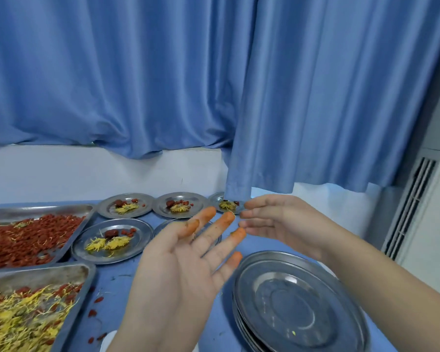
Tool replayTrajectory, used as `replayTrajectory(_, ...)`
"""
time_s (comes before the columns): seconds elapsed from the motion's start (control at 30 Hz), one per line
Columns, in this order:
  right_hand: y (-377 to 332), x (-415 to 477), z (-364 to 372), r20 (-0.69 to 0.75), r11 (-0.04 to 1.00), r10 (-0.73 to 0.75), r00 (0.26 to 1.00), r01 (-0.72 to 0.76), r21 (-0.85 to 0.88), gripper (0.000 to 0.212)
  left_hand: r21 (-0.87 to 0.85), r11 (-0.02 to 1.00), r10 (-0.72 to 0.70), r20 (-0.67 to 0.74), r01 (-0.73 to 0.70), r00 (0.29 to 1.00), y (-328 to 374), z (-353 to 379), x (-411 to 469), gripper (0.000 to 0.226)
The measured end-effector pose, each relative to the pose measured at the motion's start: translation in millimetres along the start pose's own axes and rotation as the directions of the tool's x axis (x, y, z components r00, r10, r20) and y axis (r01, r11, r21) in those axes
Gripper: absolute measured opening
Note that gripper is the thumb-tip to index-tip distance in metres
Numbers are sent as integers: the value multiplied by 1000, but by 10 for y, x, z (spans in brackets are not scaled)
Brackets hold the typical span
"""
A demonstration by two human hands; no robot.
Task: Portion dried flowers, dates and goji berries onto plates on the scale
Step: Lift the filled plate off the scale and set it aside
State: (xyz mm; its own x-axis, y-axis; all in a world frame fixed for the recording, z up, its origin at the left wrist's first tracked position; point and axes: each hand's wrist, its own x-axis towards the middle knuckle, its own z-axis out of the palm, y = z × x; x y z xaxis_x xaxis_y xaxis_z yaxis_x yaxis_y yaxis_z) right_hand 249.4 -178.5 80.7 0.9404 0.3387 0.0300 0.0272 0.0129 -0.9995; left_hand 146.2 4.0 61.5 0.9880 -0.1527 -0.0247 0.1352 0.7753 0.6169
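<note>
The person's left hand (188,262) hovers palm-up over the blue worktop (120,288). Its fingers (225,218) are spread and straight, the tips stained a powdery orange, and it holds nothing. The right hand (277,219) faces it edge-on, its fingers (254,214) straight and close together, their tips almost meeting the left's; it too holds nothing.

Below the right forearm sits a stack of round, dull stainless-steel plates (297,301), the top one bare. At far left a rectangular steel tray (36,212) holds wrinkled red goji berries (31,237). Nearer, a second steel tray (48,271) holds wiry yellow dried flowers (15,321). Beyond the hands, shallow round steel plates (137,247) each carry flowers, berries and a dark, lumpy date (111,233). A pleated blue curtain (214,72) hangs behind.
</note>
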Motion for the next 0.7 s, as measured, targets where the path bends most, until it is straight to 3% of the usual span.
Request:
replayTrajectory(0.17,91,-714,17,-72,987,-10,997,21,161,25,41,999,-7,115,3,993,-74,222,-265,36)
replayTrajectory(0.27,224,-993,13,-172,985,-25,985,54,165,22,55,998,11,128,-18,992,-101,280,-382,36)
replayTrajectory(0.33,360,-1109,27,-284,996,-79,956,84,5,16,92,996,10,114,-21,993,-131,281,-463,35)
replayTrajectory(0.4,526,-1188,40,-366,955,-190,911,85,-284,17,131,991,2,76,-12,997,-152,231,-539,34)
replayTrajectory(0.53,879,-1355,117,-281,655,-458,843,107,-748,16,147,989,10,-22,-7,1000,-123,-22,-706,30)
replayTrajectory(0.63,1109,-1463,234,-182,446,-544,819,98,-889,25,150,988,35,-89,-21,995,-56,-292,-839,36)
replayTrajectory(0.7,1162,-1514,291,-168,445,-544,822,112,-888,30,148,988,48,-124,-30,991,-17,-464,-918,39)
